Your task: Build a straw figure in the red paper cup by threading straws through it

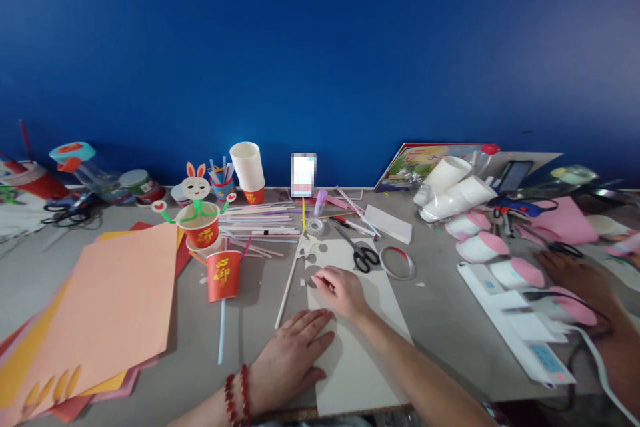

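A white sheet of paper (367,347) with several round holes near its far left corner lies in front of me. My left hand (295,353), with red bead bracelets at the wrist, rests flat across the sheet's left edge, fingers stretched out. Just beyond it, my right hand (343,290) is curled with its fingertips close together beside one of the holes; whatever may be in them is hidden. Black-handled scissors (365,257) lie on the sheet's far right part, beside a roll of tape (397,261). A thin white stick (290,283) lies left of the paper.
Red paper cups (223,277) stand on the left, one topped by a paper rabbit face (195,188). Coloured paper sheets (125,293) are stacked nearer me. Straws (260,220) lie further back. A power strip (515,323) and another person's arm (595,307) are at right.
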A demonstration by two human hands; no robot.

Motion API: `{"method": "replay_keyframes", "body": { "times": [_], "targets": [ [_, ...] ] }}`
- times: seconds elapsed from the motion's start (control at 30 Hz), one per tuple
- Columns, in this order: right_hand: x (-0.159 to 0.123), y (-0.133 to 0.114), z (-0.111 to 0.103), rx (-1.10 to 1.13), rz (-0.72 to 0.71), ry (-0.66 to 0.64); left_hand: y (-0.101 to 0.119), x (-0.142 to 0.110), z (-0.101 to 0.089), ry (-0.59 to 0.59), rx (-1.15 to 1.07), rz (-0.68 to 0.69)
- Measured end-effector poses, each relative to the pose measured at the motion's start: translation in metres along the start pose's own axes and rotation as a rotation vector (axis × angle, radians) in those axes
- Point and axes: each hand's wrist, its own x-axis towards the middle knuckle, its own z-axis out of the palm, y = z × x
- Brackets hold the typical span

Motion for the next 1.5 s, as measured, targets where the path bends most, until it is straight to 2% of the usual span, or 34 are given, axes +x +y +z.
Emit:
{"method": "replay_keyframes", "body": {
  "times": [0.4, 0.6, 1.5],
  "targets": [
    [0.0002, -0.0002, -0.0040, 0.065, 0.031, -0.009, -0.0024, -0.0011, -0.0027, 0.006, -0.028, 0.013],
    [0.0008, -0.0002, -0.0048, 0.057, 0.020, -0.034, -0.0056, -0.0015, 0.0020, 0.019, -0.050, 0.032],
    [0.0007, 0.0031, 0.0001, 0.018, -0.020, -0.064, -0.0056, -0.0024, 0.0012, 0.057, -0.055, 0.049]
  ]
}}
